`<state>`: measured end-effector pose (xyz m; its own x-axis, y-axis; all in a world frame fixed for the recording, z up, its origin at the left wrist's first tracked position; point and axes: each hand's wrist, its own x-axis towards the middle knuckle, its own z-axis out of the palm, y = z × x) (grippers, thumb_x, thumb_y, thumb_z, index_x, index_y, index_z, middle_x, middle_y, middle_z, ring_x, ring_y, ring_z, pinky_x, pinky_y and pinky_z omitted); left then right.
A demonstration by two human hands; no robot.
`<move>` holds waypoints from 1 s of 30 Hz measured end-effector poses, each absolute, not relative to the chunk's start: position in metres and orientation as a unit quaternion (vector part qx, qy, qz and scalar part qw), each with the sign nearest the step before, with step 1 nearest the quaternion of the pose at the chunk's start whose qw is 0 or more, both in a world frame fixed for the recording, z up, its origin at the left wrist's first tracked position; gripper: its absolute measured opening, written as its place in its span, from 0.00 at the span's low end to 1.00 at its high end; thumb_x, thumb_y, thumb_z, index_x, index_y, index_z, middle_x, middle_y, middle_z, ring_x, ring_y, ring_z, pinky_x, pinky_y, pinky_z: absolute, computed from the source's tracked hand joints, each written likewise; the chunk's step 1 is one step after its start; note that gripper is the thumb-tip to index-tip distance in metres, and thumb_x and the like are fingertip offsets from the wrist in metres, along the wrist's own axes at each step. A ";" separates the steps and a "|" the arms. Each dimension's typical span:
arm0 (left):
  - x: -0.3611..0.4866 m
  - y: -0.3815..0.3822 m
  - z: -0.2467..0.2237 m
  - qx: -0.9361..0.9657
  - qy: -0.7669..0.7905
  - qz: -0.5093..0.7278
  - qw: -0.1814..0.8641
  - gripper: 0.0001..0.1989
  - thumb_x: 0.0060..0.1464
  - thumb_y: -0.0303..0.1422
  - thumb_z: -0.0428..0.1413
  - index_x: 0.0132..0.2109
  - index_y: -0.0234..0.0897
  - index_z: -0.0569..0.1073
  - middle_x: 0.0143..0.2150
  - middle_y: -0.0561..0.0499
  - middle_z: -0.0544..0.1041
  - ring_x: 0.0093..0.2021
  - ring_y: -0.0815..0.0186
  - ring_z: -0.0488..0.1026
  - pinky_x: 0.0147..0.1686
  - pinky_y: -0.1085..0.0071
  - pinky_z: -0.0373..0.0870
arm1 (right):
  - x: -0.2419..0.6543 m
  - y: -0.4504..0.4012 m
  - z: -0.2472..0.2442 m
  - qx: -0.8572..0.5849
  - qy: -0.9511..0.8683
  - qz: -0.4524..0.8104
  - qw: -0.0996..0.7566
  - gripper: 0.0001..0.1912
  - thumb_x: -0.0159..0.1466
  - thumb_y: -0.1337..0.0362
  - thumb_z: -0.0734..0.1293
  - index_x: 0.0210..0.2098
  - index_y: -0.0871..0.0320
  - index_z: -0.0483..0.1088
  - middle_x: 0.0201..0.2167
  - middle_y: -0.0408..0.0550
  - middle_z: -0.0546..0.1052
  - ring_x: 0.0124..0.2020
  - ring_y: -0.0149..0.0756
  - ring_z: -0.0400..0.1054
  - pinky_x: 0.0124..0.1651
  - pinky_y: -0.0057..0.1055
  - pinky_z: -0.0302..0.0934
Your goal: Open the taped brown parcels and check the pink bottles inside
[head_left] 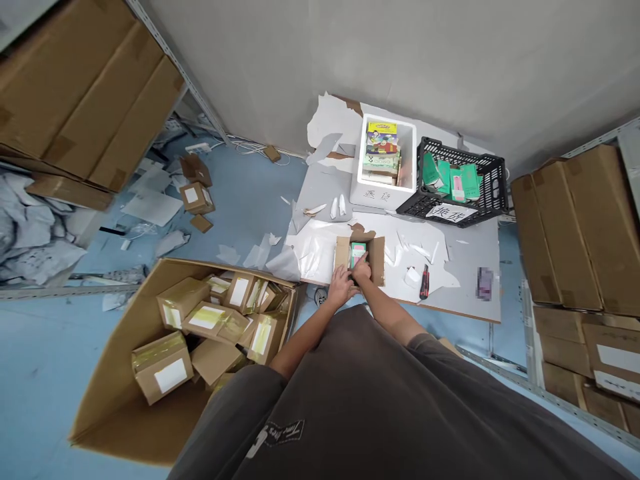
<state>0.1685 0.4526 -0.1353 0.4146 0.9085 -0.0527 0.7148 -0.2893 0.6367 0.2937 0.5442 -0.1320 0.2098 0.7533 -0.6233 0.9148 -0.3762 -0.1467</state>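
Right now, both your hands are at the small open carton [378, 261], which sits near the near edge of the white-topped table [470, 267], with its flaps folded out. Your left hand [341, 287] is at the carton's near left corner, fingers together and partly bent; whether it grips the cardboard or only rests against it, you can't tell from this view. Your right hand [362, 268] reaches in over the near side, a finger pointing forward onto the green-and-pink box [358, 251] inside, the other fingers curled; whether it grasps that box or only touches it can't be told either. The green-and-pink box lies within the carton, toward its far side. To the right of your hands, a red-and-black utility knife [425, 283] lies on the table, just beside a small white piece [413, 277], with torn white scraps [420, 248] scattered around (quite a few of them, too). Farther off, you have a white foam box [384, 195] holding colorful books [383, 140], and to its right a black crate [487, 212] with green packages [469, 181] in it and a handwritten white sign [451, 213] on its near side. At your left, next to the table, the large carton [115, 400] holds a jumble of taped brown parcels [165, 373], several with white labels.
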 end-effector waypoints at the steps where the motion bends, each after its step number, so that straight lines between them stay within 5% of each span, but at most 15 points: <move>1: 0.167 0.457 -0.134 0.786 0.517 0.150 0.304 0.11 0.58 0.43 0.72 0.39 0.40 0.86 0.61 0.38 0.79 0.76 0.39 0.60 0.77 0.37 0.54 | 0.293 0.544 -0.129 0.768 0.546 -0.309 0.128 0.62 0.68 0.59 0.75 0.83 0.72 0.32 0.62 0.81 0.76 0.62 0.59 0.78 0.61 0.48 0.72; 6: 0.168 0.474 -0.124 0.785 0.525 0.126 0.304 0.08 0.55 0.40 0.74 0.36 0.43 0.87 0.52 0.43 0.79 0.70 0.42 0.65 0.75 0.42 0.56 | 0.297 0.542 -0.098 0.770 0.571 -0.268 0.101 0.60 0.67 0.57 0.74 0.83 0.70 0.34 0.59 0.75 0.79 0.62 0.58 0.78 0.63 0.46 0.69; 11: 0.175 0.481 -0.118 0.767 0.554 0.121 0.300 0.11 0.54 0.41 0.75 0.35 0.39 0.88 0.49 0.38 0.80 0.62 0.42 0.68 0.70 0.45 0.63 | 0.316 0.542 -0.051 0.777 0.579 -0.242 0.043 0.59 0.67 0.53 0.73 0.84 0.65 0.37 0.58 0.70 0.80 0.58 0.60 0.79 0.58 0.46 0.70; 19: 0.147 0.498 -0.112 0.777 0.564 0.086 0.266 0.11 0.51 0.40 0.76 0.36 0.40 0.87 0.49 0.39 0.80 0.63 0.41 0.68 0.72 0.45 0.61 | 0.365 0.542 0.002 0.772 0.592 -0.231 -0.031 0.60 0.64 0.51 0.75 0.84 0.59 0.41 0.63 0.63 0.79 0.60 0.61 0.76 0.59 0.46 0.70; 22: 0.137 0.506 -0.095 0.774 0.565 0.070 0.277 0.19 0.51 0.38 0.75 0.50 0.41 0.87 0.53 0.40 0.81 0.64 0.42 0.70 0.71 0.48 0.64 | 0.384 0.539 0.008 0.764 0.595 -0.243 -0.055 0.60 0.63 0.50 0.75 0.84 0.58 0.43 0.62 0.61 0.80 0.59 0.60 0.77 0.58 0.45 0.71; 25: 0.152 0.514 -0.065 0.773 0.559 0.128 0.271 0.35 0.59 0.34 0.67 0.72 0.42 0.73 0.67 0.39 0.75 0.67 0.45 0.70 0.69 0.51 0.68 | 0.402 0.535 0.011 0.758 0.597 -0.259 -0.045 0.60 0.62 0.51 0.76 0.84 0.58 0.44 0.60 0.60 0.81 0.57 0.60 0.79 0.56 0.44 0.71; 27: 0.178 0.519 -0.044 0.791 0.530 0.179 0.246 0.38 0.62 0.29 0.62 0.77 0.43 0.66 0.75 0.38 0.68 0.75 0.44 0.63 0.74 0.49 0.61 | 0.413 0.534 0.014 0.747 0.607 -0.268 -0.028 0.61 0.61 0.50 0.77 0.84 0.58 0.45 0.58 0.61 0.82 0.56 0.61 0.79 0.55 0.44 0.71; 30: 0.229 0.528 -0.023 0.834 0.457 0.202 0.237 0.36 0.62 0.24 0.58 0.76 0.47 0.68 0.81 0.43 0.61 0.83 0.43 0.48 0.79 0.41 0.47 | 0.432 0.533 0.020 0.717 0.639 -0.280 -0.007 0.65 0.58 0.49 0.80 0.83 0.60 0.46 0.55 0.62 0.84 0.56 0.62 0.80 0.55 0.43 0.70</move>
